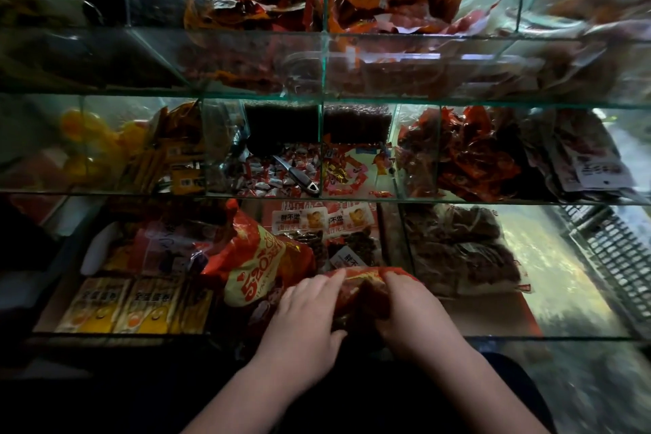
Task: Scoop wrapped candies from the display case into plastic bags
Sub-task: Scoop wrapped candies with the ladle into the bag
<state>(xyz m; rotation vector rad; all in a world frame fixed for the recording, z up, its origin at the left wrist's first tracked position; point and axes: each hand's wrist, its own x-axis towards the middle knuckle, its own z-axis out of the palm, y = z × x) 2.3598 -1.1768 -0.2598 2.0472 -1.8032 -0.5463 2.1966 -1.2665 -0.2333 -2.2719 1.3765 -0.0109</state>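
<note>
A red plastic bag (366, 284) lies at the front of the lowest shelf of the glass display case (324, 199). My left hand (306, 310) rests on its left side with the fingers spread forward. On the bag's right side, my right hand (408, 310) grips the plastic with curled fingers. One shelf up, a metal scoop with a dark handle (297, 174) lies on a heap of red and white wrapped candies (260, 173) in the middle compartment.
A large red and yellow printed bag (257, 264) stands left of my hands. Yellow packets (123, 305) fill the lower left, dark snack packs (458, 250) the lower right. Glass dividers split every shelf. A grey crate (613, 250) sits outside at the right.
</note>
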